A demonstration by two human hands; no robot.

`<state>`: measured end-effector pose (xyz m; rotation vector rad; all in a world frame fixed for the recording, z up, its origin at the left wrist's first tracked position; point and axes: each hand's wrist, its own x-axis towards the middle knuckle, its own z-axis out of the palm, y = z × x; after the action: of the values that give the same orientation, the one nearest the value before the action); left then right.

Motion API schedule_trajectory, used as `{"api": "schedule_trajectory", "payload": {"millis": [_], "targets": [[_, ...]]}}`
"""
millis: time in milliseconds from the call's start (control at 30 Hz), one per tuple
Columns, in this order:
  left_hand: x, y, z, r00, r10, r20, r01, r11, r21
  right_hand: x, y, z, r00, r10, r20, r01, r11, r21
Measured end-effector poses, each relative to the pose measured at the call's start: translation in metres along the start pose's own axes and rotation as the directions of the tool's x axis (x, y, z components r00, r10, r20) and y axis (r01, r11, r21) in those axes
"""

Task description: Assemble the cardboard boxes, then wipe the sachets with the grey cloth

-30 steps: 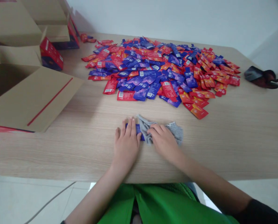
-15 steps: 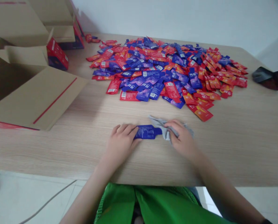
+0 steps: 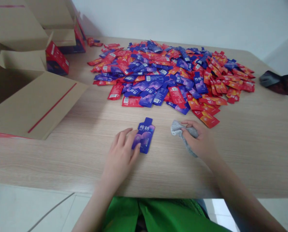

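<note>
A blue-purple sachet [image 3: 146, 137] with white characters lies near the front middle of the table, its narrow neck pointing to the far side. My left hand [image 3: 122, 148] grips its left edge between thumb and fingers. To the right, my right hand [image 3: 199, 138] is closed on a crumpled grey cloth [image 3: 182, 130], which hangs down to the tabletop. The cloth and the sachet are apart. Beyond both hands spreads a large heap of red, orange and blue sachets [image 3: 156, 82].
Open cardboard boxes [image 3: 54, 103] with red and blue outsides stand at the left. A dark, shiny object [image 3: 276, 82] lies at the far right. Behind the table [image 3: 73, 161] is a pale wall. A thin cable crosses the floor at lower left.
The sachet has turned from lying sideways, text side up, to neck away with its purple picture side up. My right hand has drawn the cloth off to the right.
</note>
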<state>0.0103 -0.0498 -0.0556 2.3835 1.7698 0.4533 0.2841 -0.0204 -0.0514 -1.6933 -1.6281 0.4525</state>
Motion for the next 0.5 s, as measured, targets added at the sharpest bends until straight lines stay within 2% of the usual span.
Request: {"api": "schedule_trajectory", "payload": {"millis": [33,100,167,233,300,367,433,500], "targets": [[-0.005,0.001,0.007,0.998,0.062,0.024,-0.062,0.998,-0.003,0.004,-0.006,0.005,0.997,-0.071,0.026,0.071,0.997,0.016],[-0.013,0.005,0.02,0.992,0.114,0.062,-0.116,0.993,0.031,0.012,-0.023,0.019,0.968,-0.241,0.071,0.237,0.97,0.057],[-0.017,0.008,0.028,0.992,0.105,0.072,-0.11,0.991,0.07,0.018,-0.042,0.039,0.913,-0.387,0.13,0.383,0.922,0.058],[-0.017,0.01,0.032,0.993,0.093,0.074,-0.099,0.992,0.083,0.022,-0.056,0.064,0.856,-0.458,0.241,0.478,0.878,-0.03],[-0.016,0.011,0.031,0.994,0.091,0.064,-0.097,0.992,0.084,0.028,-0.06,0.084,0.829,-0.43,0.358,0.513,0.839,-0.182],[-0.015,0.011,0.029,0.994,0.093,0.05,-0.097,0.992,0.077,0.037,-0.055,0.093,0.852,-0.329,0.406,0.474,0.815,-0.334],[-0.014,0.013,0.028,0.995,0.089,0.037,-0.092,0.994,0.067,0.046,-0.048,0.09,0.9,-0.219,0.377,0.381,0.815,-0.436],[-0.013,0.016,0.028,0.997,0.076,0.024,-0.077,0.995,0.06,0.05,-0.045,0.081,0.933,-0.176,0.314,0.31,0.834,-0.455]]}}
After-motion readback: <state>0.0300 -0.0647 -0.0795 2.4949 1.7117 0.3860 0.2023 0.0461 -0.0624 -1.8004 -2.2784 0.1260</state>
